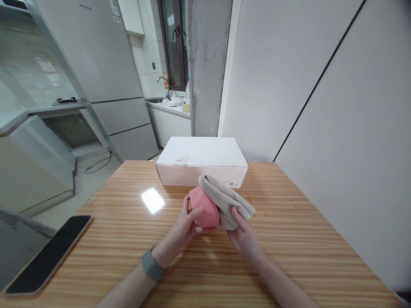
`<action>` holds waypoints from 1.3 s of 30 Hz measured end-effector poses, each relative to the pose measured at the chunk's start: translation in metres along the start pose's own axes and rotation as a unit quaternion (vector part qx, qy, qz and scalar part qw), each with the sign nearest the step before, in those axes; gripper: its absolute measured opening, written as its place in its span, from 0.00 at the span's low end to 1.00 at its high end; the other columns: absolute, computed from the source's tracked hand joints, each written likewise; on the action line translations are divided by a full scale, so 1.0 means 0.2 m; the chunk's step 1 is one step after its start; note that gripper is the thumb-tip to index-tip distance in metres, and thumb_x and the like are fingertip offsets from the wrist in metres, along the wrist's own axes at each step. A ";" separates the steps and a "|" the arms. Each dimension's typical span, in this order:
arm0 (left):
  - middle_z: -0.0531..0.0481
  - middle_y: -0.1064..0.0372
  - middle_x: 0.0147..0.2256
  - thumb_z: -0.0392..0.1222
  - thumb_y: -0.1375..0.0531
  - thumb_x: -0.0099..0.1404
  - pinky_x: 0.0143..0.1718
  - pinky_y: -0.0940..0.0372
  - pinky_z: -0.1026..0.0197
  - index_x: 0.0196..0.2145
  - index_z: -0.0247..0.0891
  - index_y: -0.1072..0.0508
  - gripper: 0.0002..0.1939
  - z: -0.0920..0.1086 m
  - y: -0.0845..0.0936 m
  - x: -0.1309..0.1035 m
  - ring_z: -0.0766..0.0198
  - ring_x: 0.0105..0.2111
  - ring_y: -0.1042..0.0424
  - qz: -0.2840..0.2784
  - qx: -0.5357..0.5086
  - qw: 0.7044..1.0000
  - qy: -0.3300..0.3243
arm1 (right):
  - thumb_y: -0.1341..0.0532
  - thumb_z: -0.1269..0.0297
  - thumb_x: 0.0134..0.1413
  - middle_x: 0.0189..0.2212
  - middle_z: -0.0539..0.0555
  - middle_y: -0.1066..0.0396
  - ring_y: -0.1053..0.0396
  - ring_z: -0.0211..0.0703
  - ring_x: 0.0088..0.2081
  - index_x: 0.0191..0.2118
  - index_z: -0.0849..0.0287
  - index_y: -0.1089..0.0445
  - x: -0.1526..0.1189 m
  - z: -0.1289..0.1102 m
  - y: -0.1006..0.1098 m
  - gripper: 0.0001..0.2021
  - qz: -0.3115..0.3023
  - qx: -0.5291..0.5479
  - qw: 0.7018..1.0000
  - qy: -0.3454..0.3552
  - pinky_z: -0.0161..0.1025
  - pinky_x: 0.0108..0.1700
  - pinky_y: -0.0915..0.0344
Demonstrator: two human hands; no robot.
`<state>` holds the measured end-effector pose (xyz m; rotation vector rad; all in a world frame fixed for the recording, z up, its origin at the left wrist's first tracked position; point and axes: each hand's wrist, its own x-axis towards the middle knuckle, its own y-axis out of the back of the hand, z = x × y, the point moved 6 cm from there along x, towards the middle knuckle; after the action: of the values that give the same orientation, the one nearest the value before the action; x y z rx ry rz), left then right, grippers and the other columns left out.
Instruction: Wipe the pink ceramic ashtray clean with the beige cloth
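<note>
Just in front of the white box, my left hand (pixel 189 220) grips a small pink object (pixel 204 208), box-like with rounded edges; its exact kind does not show. The thumb lies along its near face, and the other fingers are partly hidden behind and under it. A folded grey cloth (pixel 226 199) is pinched in my right hand (pixel 243 234), thumb on top. The cloth rests against the upper right side of the pink object and covers part of it. Both hands are held above the wooden table (pixel 122 256).
A closed white cardboard box (pixel 202 152) stands at the table's far edge. At the left edge lies a flat black panel (pixel 53 252) with a light rim. A white wall (pixel 337 128) runs along the right. Beyond the table are a fridge (pixel 96 55) and a sink faucet (pixel 166 87).
</note>
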<state>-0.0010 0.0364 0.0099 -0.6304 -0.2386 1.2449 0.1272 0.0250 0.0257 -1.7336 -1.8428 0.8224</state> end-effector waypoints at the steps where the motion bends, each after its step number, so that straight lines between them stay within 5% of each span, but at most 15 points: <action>1: 0.41 0.31 0.51 0.51 0.36 0.59 0.39 0.28 0.50 0.61 0.49 0.47 0.36 -0.01 0.00 0.00 0.52 0.44 0.26 -0.002 -0.005 1.000 0.014 | 0.30 0.50 0.43 0.47 0.55 0.23 0.33 0.54 0.58 0.41 0.53 0.22 0.00 0.00 0.00 0.19 0.000 -0.002 1.000 0.000 0.53 0.64 0.44; 5: 0.40 0.28 0.48 0.57 0.39 0.61 0.43 0.30 0.47 0.58 0.45 0.40 0.31 -0.02 0.01 0.01 0.50 0.44 0.26 -0.005 -0.008 0.999 0.048 | 0.29 0.50 0.41 0.45 0.56 0.22 0.33 0.56 0.57 0.39 0.55 0.22 -0.01 0.02 0.01 0.19 -0.011 -0.007 1.000 -0.008 0.55 0.64 0.45; 11: 0.41 0.34 0.57 0.51 0.37 0.60 0.57 0.40 0.50 0.57 0.40 0.36 0.29 0.02 0.03 0.04 0.51 0.57 0.35 -0.008 -0.022 0.998 -0.054 | 0.30 0.50 0.43 0.45 0.57 0.22 0.34 0.55 0.59 0.40 0.55 0.22 -0.01 0.02 0.00 0.18 -0.024 -0.013 1.000 -0.005 0.54 0.64 0.46; 20: 0.40 0.38 0.59 0.46 0.29 0.50 0.53 0.36 0.53 0.60 0.43 0.39 0.41 0.05 0.03 0.03 0.46 0.58 0.37 0.033 0.037 0.993 -0.109 | 0.30 0.51 0.45 0.46 0.56 0.22 0.35 0.54 0.59 0.42 0.55 0.22 0.00 -0.01 -0.01 0.19 -0.013 -0.010 1.000 0.007 0.52 0.63 0.43; 25: 0.39 0.42 0.61 0.38 0.26 0.40 0.42 0.30 0.53 0.61 0.46 0.41 0.51 0.06 0.01 0.03 0.49 0.45 0.27 0.021 0.091 0.990 -0.109 | 0.31 0.50 0.45 0.46 0.55 0.22 0.33 0.52 0.58 0.44 0.53 0.24 0.01 -0.03 0.01 0.20 0.013 -0.004 1.000 -0.002 0.51 0.60 0.38; 33: 0.40 0.37 0.54 0.40 0.25 0.37 0.38 0.30 0.56 0.57 0.44 0.38 0.49 0.07 0.06 0.04 0.55 0.38 0.26 0.060 0.143 0.984 -0.089 | 0.32 0.49 0.46 0.48 0.56 0.23 0.33 0.53 0.58 0.44 0.53 0.24 0.00 -0.03 -0.02 0.20 0.006 0.010 1.000 -0.009 0.51 0.58 0.36; 39: 0.41 0.31 0.47 0.42 0.25 0.35 0.43 0.32 0.55 0.53 0.39 0.36 0.47 0.06 0.08 0.04 0.52 0.43 0.28 0.082 0.144 0.982 -0.087 | 0.31 0.50 0.45 0.49 0.54 0.24 0.33 0.53 0.57 0.41 0.54 0.22 0.00 -0.02 -0.02 0.19 0.011 0.018 0.999 -0.027 0.50 0.61 0.39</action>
<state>-0.0164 0.0501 0.0094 -0.2950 -0.1486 1.4641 0.1273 0.0255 0.0314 -1.7292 -1.8356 0.9136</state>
